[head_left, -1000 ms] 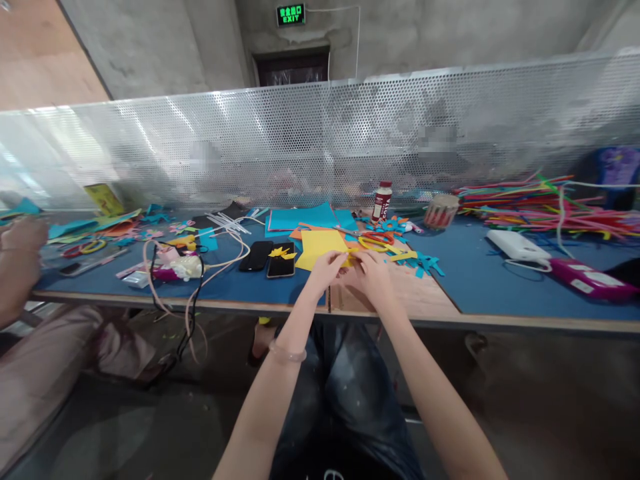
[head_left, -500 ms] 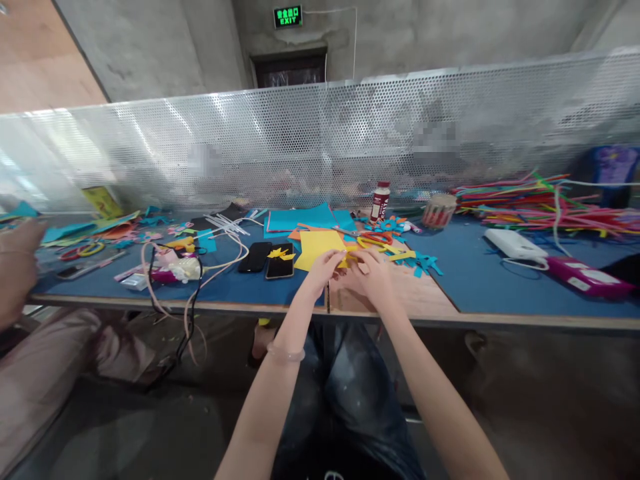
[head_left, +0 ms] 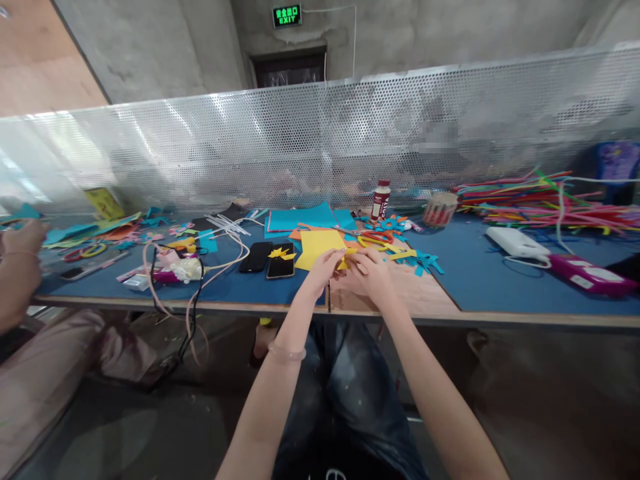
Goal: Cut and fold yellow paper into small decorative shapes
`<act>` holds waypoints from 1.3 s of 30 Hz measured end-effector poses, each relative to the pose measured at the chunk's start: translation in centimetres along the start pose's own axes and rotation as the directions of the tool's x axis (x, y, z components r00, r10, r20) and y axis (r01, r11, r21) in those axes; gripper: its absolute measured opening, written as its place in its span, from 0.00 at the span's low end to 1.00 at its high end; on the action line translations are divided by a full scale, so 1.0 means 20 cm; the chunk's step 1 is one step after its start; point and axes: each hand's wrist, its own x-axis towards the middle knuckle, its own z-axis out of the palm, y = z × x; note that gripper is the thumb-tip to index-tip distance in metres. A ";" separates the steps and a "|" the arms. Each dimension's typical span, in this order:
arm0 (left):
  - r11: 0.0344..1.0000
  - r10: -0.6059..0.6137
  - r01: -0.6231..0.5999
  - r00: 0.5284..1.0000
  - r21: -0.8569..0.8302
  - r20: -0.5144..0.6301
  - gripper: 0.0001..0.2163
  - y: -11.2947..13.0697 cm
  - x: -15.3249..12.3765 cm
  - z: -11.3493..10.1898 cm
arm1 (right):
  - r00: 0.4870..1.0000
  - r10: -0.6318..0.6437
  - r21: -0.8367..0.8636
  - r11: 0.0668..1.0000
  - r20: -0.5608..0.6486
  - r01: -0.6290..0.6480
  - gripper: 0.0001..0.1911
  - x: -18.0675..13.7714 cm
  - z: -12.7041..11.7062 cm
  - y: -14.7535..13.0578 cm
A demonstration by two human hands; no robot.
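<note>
My left hand (head_left: 325, 270) and my right hand (head_left: 369, 273) meet over the table's near edge, both pinched on a small yellow paper piece (head_left: 345, 259). Just behind them lies a yellow paper sheet (head_left: 318, 245) on top of teal sheets (head_left: 300, 218). Two black phones (head_left: 270, 259) lie to the left, one carrying a yellow paper cut-out (head_left: 281, 253). Scissors with orange handles (head_left: 376, 237) sit beyond my right hand.
A co-worker's hand (head_left: 20, 253) and legs are at the far left. Cables (head_left: 193, 287) hang over the table edge. A bottle (head_left: 381, 201), a white power bank (head_left: 517, 243), a magenta case (head_left: 590, 275) and a pile of coloured pipe cleaners (head_left: 540, 200) stand along the right. A perforated metal screen backs the table.
My hands stay together on the yellow piece, with only slight finger shifts. The co-worker's hand at the left has moved a little.
</note>
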 end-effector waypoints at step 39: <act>0.993 0.062 -0.068 0.996 0.094 0.061 0.17 -0.02 0.02 -0.03 | 0.996 -0.009 -0.090 0.996 -0.091 0.001 0.07 -0.01 -0.05 -0.04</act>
